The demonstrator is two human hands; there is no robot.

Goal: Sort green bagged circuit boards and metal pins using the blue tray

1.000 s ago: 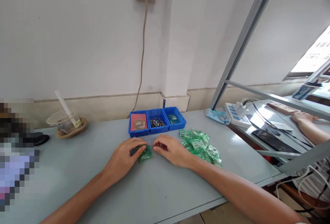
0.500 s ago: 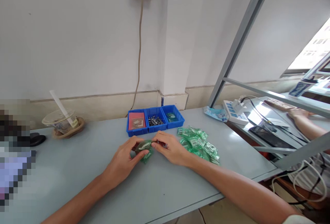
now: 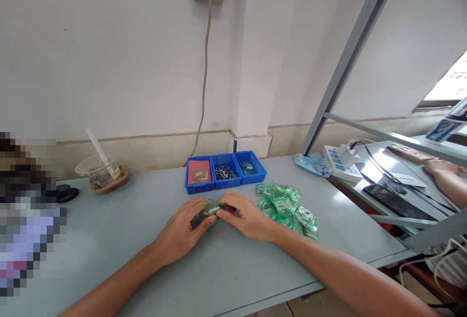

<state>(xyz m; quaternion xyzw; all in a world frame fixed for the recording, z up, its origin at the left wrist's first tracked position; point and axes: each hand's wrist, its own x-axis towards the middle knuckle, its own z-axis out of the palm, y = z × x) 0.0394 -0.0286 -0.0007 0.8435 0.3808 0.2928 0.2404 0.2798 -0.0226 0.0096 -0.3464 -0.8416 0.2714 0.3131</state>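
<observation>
Your right hand (image 3: 245, 215), apart from the small, translucent green plastic packet (image 3: 212, 207) a second ago, now pinches it together with your left hand (image 3: 184, 225). It sits between both, neither nearer, just before the row of blue plastic bins (image 3: 200, 189); your fingers obscure its long axis.

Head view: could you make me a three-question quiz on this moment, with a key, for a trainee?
1. How many blue trays stand in the row?
2. True or false: the small metal-looking pieces lie in the middle tray.
3. How many of the person's own hands are on the green packet being handled? A: none. B: one. C: both.

Key:
1. Three.
2. True.
3. C: the left hand and the right hand.
</observation>
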